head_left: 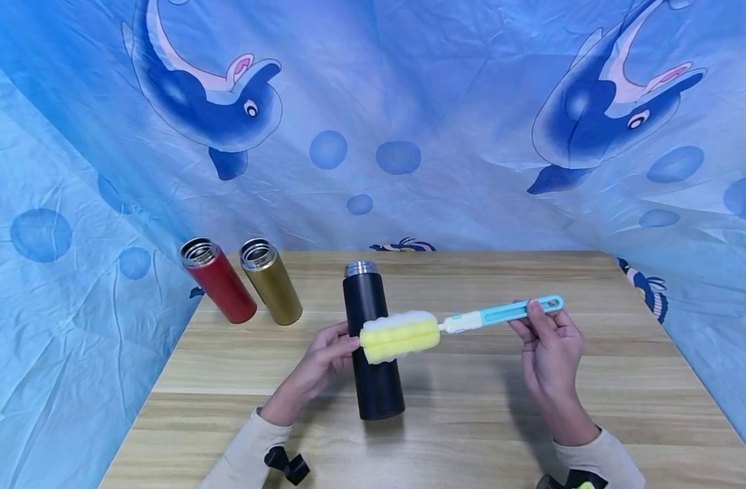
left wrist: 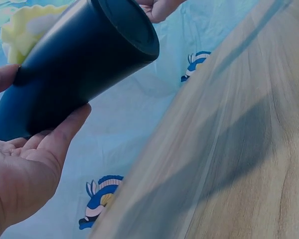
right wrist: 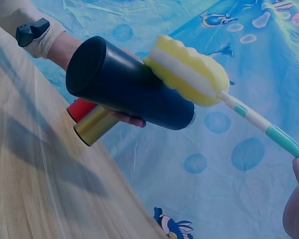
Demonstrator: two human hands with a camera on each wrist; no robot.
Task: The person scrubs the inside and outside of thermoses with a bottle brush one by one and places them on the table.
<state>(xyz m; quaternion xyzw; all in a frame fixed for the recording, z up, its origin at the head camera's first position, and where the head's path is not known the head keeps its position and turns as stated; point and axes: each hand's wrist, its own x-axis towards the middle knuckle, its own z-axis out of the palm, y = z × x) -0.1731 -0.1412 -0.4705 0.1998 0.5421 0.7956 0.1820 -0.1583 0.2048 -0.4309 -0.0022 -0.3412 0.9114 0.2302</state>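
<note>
My left hand [head_left: 324,356] grips a black thermos bottle [head_left: 376,387] round its side, holding it above the table. Its metal threaded mouth [head_left: 360,267] points away from me and no lid is on it. With thumb and fingers my right hand [head_left: 552,350] pinches the light-blue handle end of a bottle brush [head_left: 507,312]. The brush's yellow and white sponge head [head_left: 403,334] lies across the front of the bottle, beside the left thumb. In the right wrist view the sponge [right wrist: 187,72] overlaps the bottle's side; whether they touch I cannot tell.
A red bottle [head_left: 223,285] and a gold bottle [head_left: 274,285], both lidless, stand at the back left of the wooden table [head_left: 471,435]. Behind and beside the table hangs a blue sheet [head_left: 361,81] with printed dolphins.
</note>
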